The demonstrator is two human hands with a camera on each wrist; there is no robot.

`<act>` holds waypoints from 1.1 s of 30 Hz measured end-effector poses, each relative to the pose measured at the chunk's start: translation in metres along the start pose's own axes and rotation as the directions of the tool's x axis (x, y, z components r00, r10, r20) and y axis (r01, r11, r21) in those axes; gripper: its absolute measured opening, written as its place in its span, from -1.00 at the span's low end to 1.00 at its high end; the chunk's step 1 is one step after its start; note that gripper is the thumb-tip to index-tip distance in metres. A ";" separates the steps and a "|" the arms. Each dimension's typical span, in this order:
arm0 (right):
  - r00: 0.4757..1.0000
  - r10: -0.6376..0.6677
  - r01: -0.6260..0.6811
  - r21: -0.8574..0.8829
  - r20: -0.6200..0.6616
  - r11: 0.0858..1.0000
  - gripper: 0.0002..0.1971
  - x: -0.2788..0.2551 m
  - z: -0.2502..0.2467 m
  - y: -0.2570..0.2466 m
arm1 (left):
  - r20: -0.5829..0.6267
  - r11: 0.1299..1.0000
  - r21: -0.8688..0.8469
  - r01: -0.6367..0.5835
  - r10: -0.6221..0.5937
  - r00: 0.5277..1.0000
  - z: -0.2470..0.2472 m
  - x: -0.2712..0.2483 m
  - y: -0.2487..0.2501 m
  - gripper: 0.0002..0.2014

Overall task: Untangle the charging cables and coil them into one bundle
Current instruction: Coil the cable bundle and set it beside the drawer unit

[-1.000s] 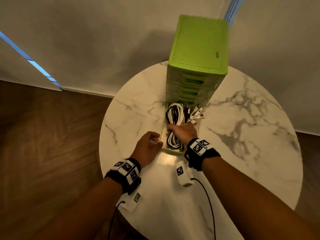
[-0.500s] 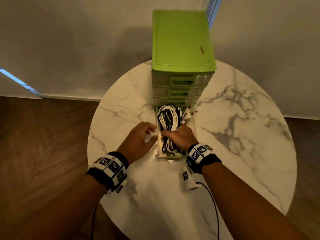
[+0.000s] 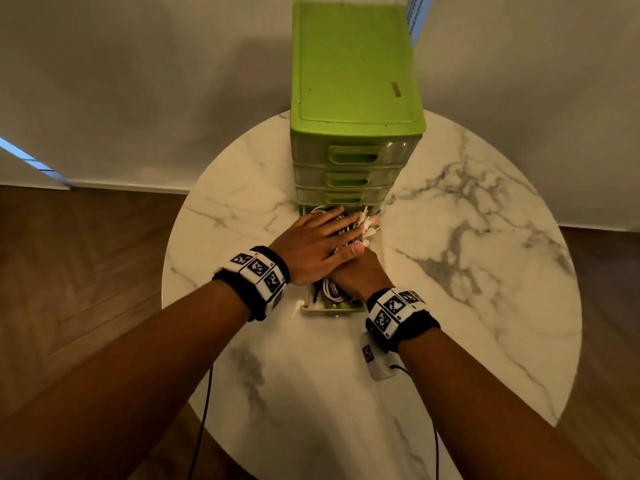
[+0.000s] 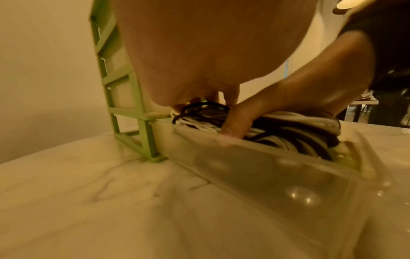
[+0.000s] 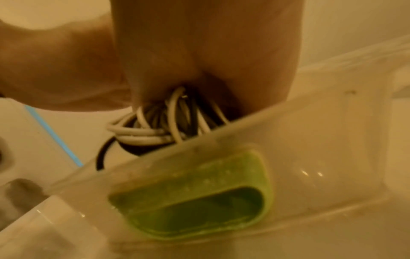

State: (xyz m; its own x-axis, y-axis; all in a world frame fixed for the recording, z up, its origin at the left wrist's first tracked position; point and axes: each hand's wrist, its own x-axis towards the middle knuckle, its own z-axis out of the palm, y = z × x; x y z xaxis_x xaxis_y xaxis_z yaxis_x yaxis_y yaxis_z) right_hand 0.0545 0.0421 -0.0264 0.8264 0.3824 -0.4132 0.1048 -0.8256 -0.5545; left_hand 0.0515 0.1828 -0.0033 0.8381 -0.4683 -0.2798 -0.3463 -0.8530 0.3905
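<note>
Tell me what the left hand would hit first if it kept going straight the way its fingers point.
Probably the connector ends sticking up at the drawer's far right, then the green cabinet. The left hand already lies flat on the cables; depth here is unclear.

Tabletop (image 3: 467, 271) is looking like polished marble w/ grey veins, glossy. Green drawer unit (image 3: 353, 64) is showing matt plastic, a bit scuffed; pulled-out drawer (image 4: 277, 175) is translucent smooth plastic w/ green handle (image 5: 199, 192). Cables (image 5: 155, 135) are looking rubbery, smooth, white & black. Floor (image 3: 86, 271) is reading as wood.
</note>
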 end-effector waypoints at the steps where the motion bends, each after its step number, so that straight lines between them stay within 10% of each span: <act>1: 1.000 0.015 -0.015 -0.017 -0.018 1.000 -0.57 -0.002 0.001 0.001 | 0.021 1.000 -0.015 0.017 -0.017 1.000 0.001 0.002 0.000 -0.36; 5: 0.978 0.147 -0.126 0.147 -0.147 0.981 -0.30 -0.023 0.000 0.009 | 0.101 0.989 -0.116 0.088 -0.077 0.992 0.005 0.019 -0.001 -0.16; 9: 0.929 -0.004 0.068 0.161 -0.370 0.985 -0.05 -0.037 0.001 0.010 | 0.093 0.966 -0.234 0.112 -0.092 0.991 0.009 0.025 -0.007 -0.11; 18: 0.973 -0.119 0.163 0.225 -0.198 0.961 -0.07 -0.011 0.009 0.025 | -0.167 0.853 -0.522 -0.028 -0.069 0.984 0.016 0.005 -0.013 -0.44; 23: 0.962 -0.127 0.165 0.148 -0.240 0.975 -0.20 -0.013 0.016 0.025 | -0.072 0.992 -0.044 -0.118 0.115 0.991 0.024 0.004 -0.028 -0.42; 33: 0.914 -0.375 0.246 -0.521 -0.157 0.817 -0.35 -0.046 0.025 0.054 | -0.141 0.977 0.202 -0.067 0.097 0.985 0.031 -0.001 -0.029 -0.39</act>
State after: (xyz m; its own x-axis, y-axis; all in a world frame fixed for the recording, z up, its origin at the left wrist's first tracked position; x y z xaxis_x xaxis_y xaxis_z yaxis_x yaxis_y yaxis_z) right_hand 0.0082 -0.0098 -0.0552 0.8027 0.5937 -0.0560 0.5771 -0.7970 -0.1781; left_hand 0.0477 0.2011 -0.0412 0.8519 -0.5112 -0.1140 -0.4794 -0.8487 0.2234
